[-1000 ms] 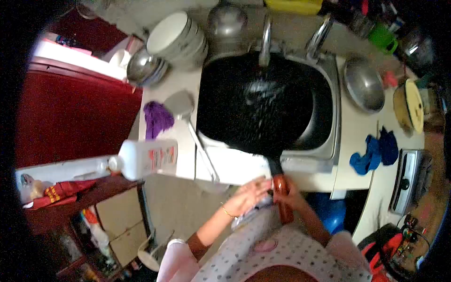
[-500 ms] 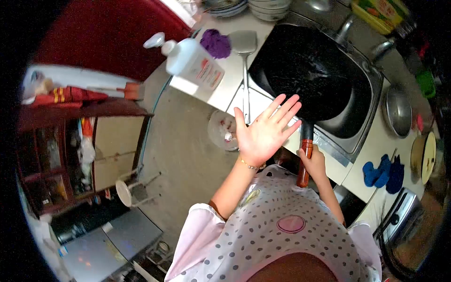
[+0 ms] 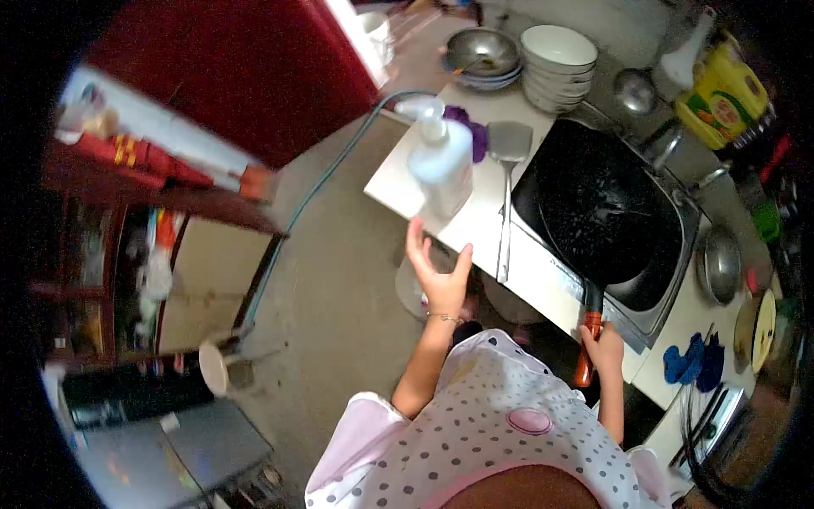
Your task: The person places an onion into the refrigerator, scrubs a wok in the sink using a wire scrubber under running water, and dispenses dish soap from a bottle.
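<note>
My right hand [image 3: 604, 346] is wrapped round the red-brown handle of a black wok [image 3: 598, 204], which rests over the sink [image 3: 657, 293]. Water drops glisten inside the wok. With thumb and fingers apart, my left hand [image 3: 441, 276] is held in the air at the counter's front edge, just short of a white pump bottle [image 3: 445, 170]. It holds nothing. A metal spatula [image 3: 507, 191] lies between the bottle and the sink. Behind the bottle, a purple cloth [image 3: 476, 140] is partly hidden.
Stacked bowls [image 3: 560, 72] and a metal bowl [image 3: 483, 53] stand at the back of the counter. A yellow oil jug [image 3: 725, 97] is behind the faucet. Blue cloths [image 3: 694, 360] and another metal bowl [image 3: 721, 267] lie to the right. A hose [image 3: 326, 170] crosses the floor.
My left hand has turned from a flat, raised palm to a curved, open shape near the pump bottle. The view has shifted, and my right hand still grips the wok handle.
</note>
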{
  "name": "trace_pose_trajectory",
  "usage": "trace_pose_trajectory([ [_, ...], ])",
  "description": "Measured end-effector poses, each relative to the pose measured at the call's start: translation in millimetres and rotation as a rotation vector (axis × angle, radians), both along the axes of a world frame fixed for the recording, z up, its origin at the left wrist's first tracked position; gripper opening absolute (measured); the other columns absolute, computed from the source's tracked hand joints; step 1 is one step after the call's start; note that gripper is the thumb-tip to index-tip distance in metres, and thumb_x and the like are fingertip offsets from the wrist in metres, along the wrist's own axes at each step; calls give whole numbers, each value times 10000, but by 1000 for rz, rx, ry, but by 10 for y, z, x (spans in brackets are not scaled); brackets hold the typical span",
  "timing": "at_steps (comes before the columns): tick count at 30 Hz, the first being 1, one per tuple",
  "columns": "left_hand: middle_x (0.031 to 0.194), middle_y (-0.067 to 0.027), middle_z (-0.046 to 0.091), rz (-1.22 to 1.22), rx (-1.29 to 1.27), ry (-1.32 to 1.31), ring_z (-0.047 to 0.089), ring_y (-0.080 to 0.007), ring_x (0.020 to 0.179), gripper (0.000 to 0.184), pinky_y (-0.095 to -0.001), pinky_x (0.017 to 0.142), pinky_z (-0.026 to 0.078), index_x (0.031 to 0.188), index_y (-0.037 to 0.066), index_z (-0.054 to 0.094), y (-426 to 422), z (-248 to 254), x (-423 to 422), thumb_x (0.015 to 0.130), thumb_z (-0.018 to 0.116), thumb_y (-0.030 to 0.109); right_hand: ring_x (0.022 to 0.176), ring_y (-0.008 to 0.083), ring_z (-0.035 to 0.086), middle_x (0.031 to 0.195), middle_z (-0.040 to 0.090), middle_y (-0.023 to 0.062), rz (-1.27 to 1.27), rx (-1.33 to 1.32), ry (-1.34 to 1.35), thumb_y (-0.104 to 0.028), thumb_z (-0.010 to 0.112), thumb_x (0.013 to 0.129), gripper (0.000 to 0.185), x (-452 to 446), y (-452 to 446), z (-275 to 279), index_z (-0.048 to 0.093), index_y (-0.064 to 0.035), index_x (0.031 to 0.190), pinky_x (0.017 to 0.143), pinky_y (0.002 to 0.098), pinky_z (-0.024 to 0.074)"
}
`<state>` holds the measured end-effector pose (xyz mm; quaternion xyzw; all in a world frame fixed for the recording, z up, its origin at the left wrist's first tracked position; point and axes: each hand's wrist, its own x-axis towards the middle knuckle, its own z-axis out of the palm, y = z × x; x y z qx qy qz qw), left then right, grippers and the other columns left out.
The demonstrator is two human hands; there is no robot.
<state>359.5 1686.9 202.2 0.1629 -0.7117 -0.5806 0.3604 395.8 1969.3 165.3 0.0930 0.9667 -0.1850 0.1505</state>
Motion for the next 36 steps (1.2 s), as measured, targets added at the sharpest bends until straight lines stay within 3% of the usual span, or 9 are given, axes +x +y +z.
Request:
trace_pose_trajectory([
  [2,1223,-150,243,24,-97,-78,258,-265,1131,856,-376,919,225,1203,1,166,-273,-127,-199,544,701,108,619,343,534,650,538,183,-76,39,-74,-409,550,656,433,68,-79,21,479,5,761,563,396,423],
  [5,1211,-174,254,1,-168,-94,260,-290,1126,918,-368,925,215,1209,-8,131,-494,-303,-549,517,720,124,849,330,482,937,469,223,-143,210,-72,-391,559,659,549,114,-232,87,428,53,954,691,379,406],
  [9,1111,-179,370,43,-105,-42,392,-288,1007,823,-368,855,308,1139,-21,252,-558,-457,-854,500,739,157,953,303,438,1043,403,199,-167,-120,408,-243,622,634,721,-113,-660,696,230,14,1182,786,340,371],
  [16,924,-141,504,-176,-60,-109,486,-249,857,584,-332,736,388,969,-13,436,-856,-275,-1034,521,726,223,995,294,402,1089,386,171,277,-353,827,-114,611,612,604,-758,-1421,1692,325,-17,1136,834,336,333],
  [22,805,-114,557,-768,-310,-86,551,-186,727,511,-285,646,433,872,17,471,-709,690,-863,510,713,284,1028,311,377,1137,362,174,437,-345,1075,-103,619,604,590,-1045,-1612,2089,356,-25,1127,858,354,315],
  [27,755,-106,574,-1219,18,-315,563,-174,683,514,-277,632,438,845,24,481,-60,552,-655,496,716,320,756,240,535,875,509,132,168,-187,1243,-126,617,630,348,-1203,-1157,2023,504,-19,941,656,287,434],
  [31,738,-137,568,-1360,-12,-417,568,-208,662,488,-276,606,439,808,17,489,452,412,-457,496,698,328,593,223,533,673,527,104,-13,19,1046,-140,608,650,153,-1176,-573,1869,543,-3,669,542,281,413],
  [33,806,-102,566,-1450,19,-513,547,-144,706,490,-260,648,432,888,-14,487,652,332,-378,522,706,228,553,237,513,625,500,113,-15,100,975,-136,601,659,156,-1109,-390,1803,530,0,629,501,297,389],
  [36,805,-118,567,-1490,27,-617,549,-165,718,529,-264,664,423,913,-23,485,885,137,-187,523,706,257,512,248,475,590,466,114,-22,163,794,-130,590,669,168,-1055,-55,1515,506,-1,602,468,311,359],
])
